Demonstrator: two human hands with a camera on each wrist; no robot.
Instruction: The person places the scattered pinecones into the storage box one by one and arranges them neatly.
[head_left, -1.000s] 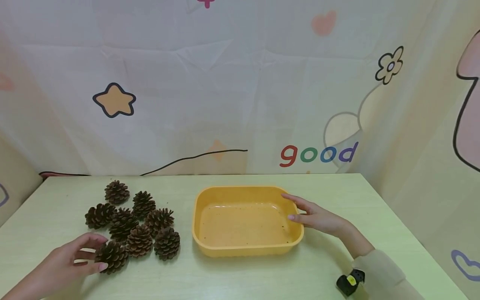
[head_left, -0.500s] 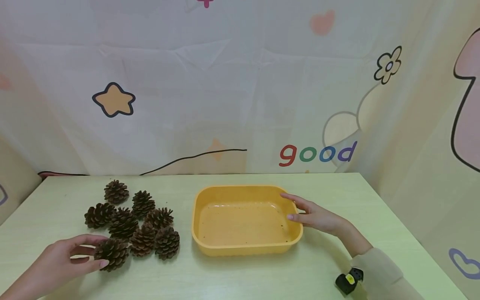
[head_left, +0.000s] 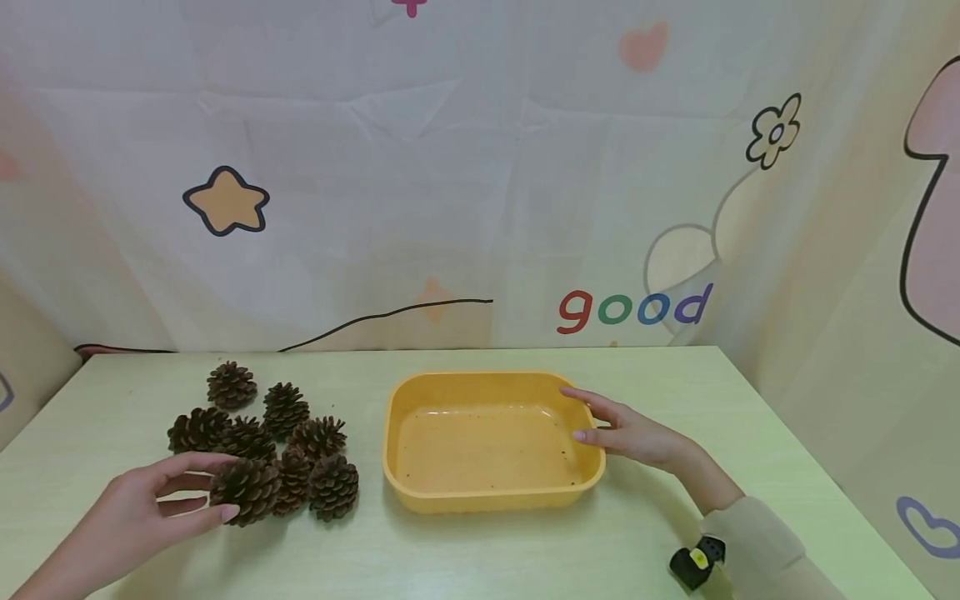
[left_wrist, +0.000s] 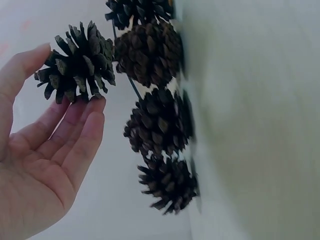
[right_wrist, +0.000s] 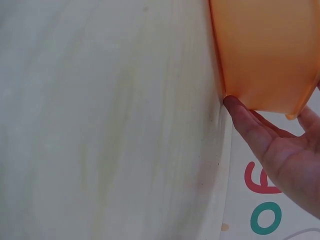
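My left hand [head_left: 153,510] pinches a brown pine cone [head_left: 246,492] between thumb and fingertips. In the left wrist view this pine cone [left_wrist: 77,64] is up off the table, apart from the others. Behind and beside it in the head view stand several more pine cones [head_left: 333,487] in a cluster. A yellow plastic basin [head_left: 491,500] sits mid-table with a few dark specks on its floor. At its right end my right hand [head_left: 637,433] holds the rim, thumb over the inside. The right wrist view has the fingers [right_wrist: 250,125] against the outer wall, low near the table.
The pale green table [head_left: 480,558] ends at a printed cloth backdrop [head_left: 337,208] along the back. Cloth also hangs at both sides. A small black device with a yellow mark [head_left: 697,562] is by the right sleeve [head_left: 757,533].
My left hand has lifted the pine cone from the front left of the cluster and carried it slightly right and up. My right hand and the basin stay put.
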